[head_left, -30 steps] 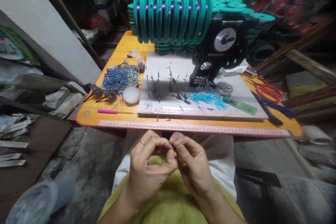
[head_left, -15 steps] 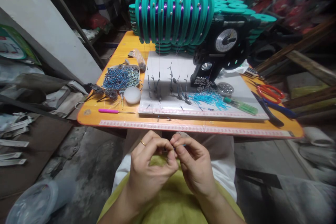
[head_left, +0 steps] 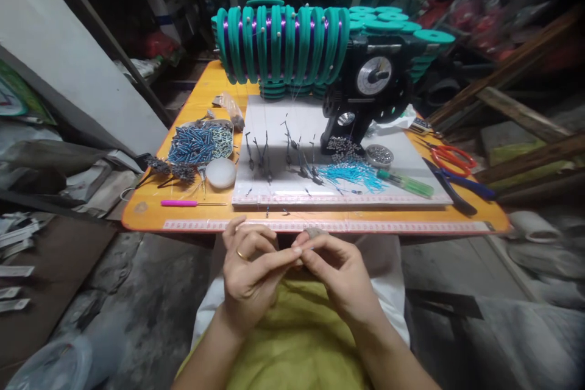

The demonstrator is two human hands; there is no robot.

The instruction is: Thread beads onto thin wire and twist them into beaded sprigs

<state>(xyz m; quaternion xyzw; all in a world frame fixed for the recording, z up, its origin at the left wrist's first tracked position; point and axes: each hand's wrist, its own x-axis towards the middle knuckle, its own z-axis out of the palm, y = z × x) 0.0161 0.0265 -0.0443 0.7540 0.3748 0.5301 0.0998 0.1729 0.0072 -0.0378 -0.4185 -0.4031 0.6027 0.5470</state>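
Note:
Above my lap, in front of the table's near edge, my left hand [head_left: 251, 265] and my right hand [head_left: 338, 265] meet at the fingertips. The left thumb and index finger are pinched together, with the other fingers raised and bent. My right thumb and index finger also press together, a greyish wrap on one finger. Whatever small thing lies between the tips is hidden. Just beyond, small dark fishing-rig-like pieces [head_left: 267, 212] lie by the measuring tape strip [head_left: 320, 225]. Thin lines with dark fittings [head_left: 289, 140] hang over the white board [head_left: 274, 195].
Green spools [head_left: 283, 42] with purple line sit on a black stand with a dial [head_left: 375, 76]. On the orange table [head_left: 141, 207] are a tray of blue coiled pieces [head_left: 194, 143], a white dish [head_left: 220, 173], a pink-handled needle tool [head_left: 180, 203], bright blue pieces [head_left: 351, 177] and red-handled scissors [head_left: 452, 160].
My left index finger has straightened towards the right fingertips, and its other fingers have lifted. The right hand stays pinched. The whole view has shifted slightly, so the table appears further left.

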